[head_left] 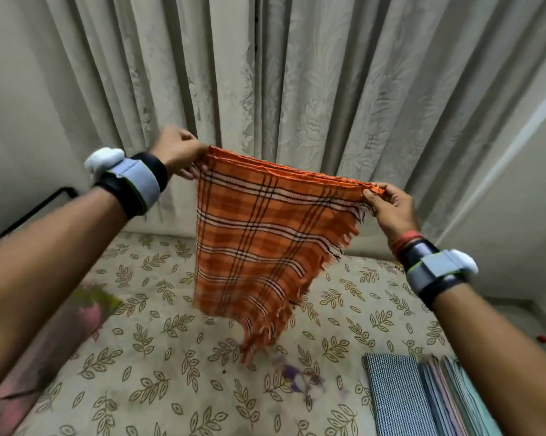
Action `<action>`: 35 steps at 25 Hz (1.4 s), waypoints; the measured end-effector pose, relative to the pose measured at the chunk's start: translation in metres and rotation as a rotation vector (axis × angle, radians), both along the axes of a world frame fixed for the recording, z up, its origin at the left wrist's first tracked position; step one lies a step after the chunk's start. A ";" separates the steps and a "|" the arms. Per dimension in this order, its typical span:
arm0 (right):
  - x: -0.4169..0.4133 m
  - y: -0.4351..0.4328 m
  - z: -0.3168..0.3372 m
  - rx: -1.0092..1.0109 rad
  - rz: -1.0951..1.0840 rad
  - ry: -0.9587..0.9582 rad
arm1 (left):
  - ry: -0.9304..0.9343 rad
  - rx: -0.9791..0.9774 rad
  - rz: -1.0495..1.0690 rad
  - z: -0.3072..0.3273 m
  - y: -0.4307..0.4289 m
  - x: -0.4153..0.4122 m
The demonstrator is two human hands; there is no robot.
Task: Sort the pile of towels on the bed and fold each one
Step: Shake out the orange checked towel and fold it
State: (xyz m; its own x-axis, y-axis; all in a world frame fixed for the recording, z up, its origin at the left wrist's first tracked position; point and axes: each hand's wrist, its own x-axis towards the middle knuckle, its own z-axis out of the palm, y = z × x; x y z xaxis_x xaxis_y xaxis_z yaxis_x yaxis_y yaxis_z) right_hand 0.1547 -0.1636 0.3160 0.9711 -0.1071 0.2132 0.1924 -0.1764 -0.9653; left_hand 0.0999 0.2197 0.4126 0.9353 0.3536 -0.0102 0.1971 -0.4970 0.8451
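Step in hand: folding the orange towel (256, 247). It looks mid-fold, judging by the several layers bunched along its top edge.

- Left hand (179, 151), at 10 o'clock of the towel, grips the top-left corner with fingers curled round the cloth.
- Right hand (388, 206), at 2 o'clock, pinches the top-right corner between thumb and fingers. It sits lower, so the top edge slopes down to the right.
- The towel hangs in the air between them, clear of the bed (171, 357). Its left side is straight. Its fringed right side runs diagonally to a point at 6 o'clock.

Next move, my read: the layers aren't square — the fringed edge is skewed. It needs a re-tension to line up the edges, or a lay-down on the bed to flatten it. Then the hands come together for another halving. The weave looks thin and limp, so it will likely slip out of line if tension drops. After that it should go on the done stack.

Room, left to right:
- Wall at 9 o'clock with a dark cable or rail, can't tell which.
- Pink cloth (89, 313) with some yellow-green at 8 o'clock on the bed — probably the unsorted pile, too blurred to count.
- Bed sheet is cream with a leaf print, and there's a purple smudge at 6 o'clock.
- Curtain (297, 73), pleated beige, fills 12 o'clock.
- Folded at 5 o'clock: a blue towel (391, 394), with striped towels (444, 398) touching its right side.
- Something small and red at 4 o'clock, unidentifiable.
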 end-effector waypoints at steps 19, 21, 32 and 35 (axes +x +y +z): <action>0.052 0.032 0.040 -0.002 0.029 0.146 | 0.114 -0.235 -0.082 0.003 0.025 -0.004; 0.054 0.030 0.037 0.037 0.049 0.196 | 0.079 0.171 -0.230 -0.004 0.029 -0.005; 0.042 0.001 0.034 -0.082 0.115 0.296 | 0.075 0.621 -0.371 -0.027 0.028 0.016; 0.051 -0.004 0.035 -0.037 0.100 0.327 | -0.035 0.523 -0.364 -0.036 0.020 0.029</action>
